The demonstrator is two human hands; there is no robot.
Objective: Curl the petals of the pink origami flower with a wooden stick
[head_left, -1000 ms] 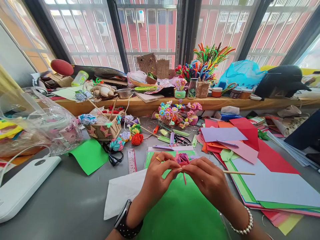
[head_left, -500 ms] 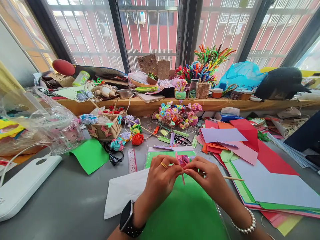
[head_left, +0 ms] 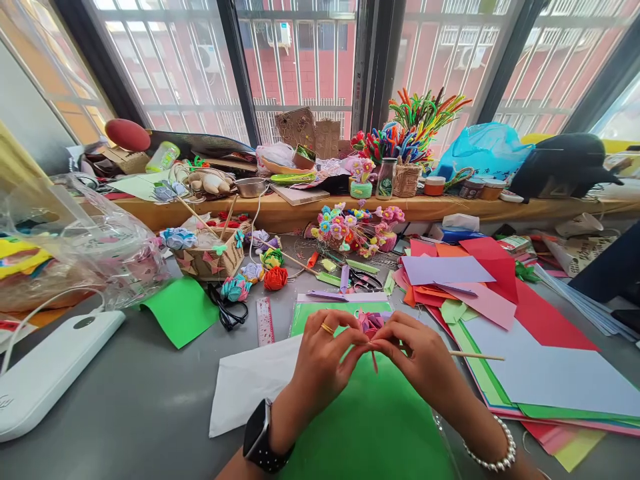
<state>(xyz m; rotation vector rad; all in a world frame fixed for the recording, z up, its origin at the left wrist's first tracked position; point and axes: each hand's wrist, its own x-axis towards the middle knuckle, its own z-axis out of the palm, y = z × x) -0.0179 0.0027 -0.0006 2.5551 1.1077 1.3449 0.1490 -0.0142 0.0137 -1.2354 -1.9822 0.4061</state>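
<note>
My left hand [head_left: 324, 353], with a ring and a watch, pinches a pink and purple paper flower [head_left: 370, 321] at its near side. Meeting it fingertip to fingertip, my right hand [head_left: 419, 352] is closed on the same flower. A narrow pink paper strip [head_left: 375, 363] hangs below the pinched fingers. Out from behind the right hand, a thin wooden stick [head_left: 483, 357] points to the right; whether it joins the flower is hidden. Both hands are above a green sheet [head_left: 370, 420] in a clear sleeve. The fingers cover part of the flower.
A white folded paper [head_left: 245, 387] and a pink ruler [head_left: 265, 322] lie left of the hands. Coloured paper sheets [head_left: 560, 373] are stacked at right. Beyond the hands are scissors [head_left: 367, 280], paper scraps and a basket [head_left: 215, 259]. A white power bank [head_left: 60, 373] is far left.
Both hands have shifted slightly right, with the flower and its strip. The stick's tip now reaches further right. Both hands stay pinched together.
</note>
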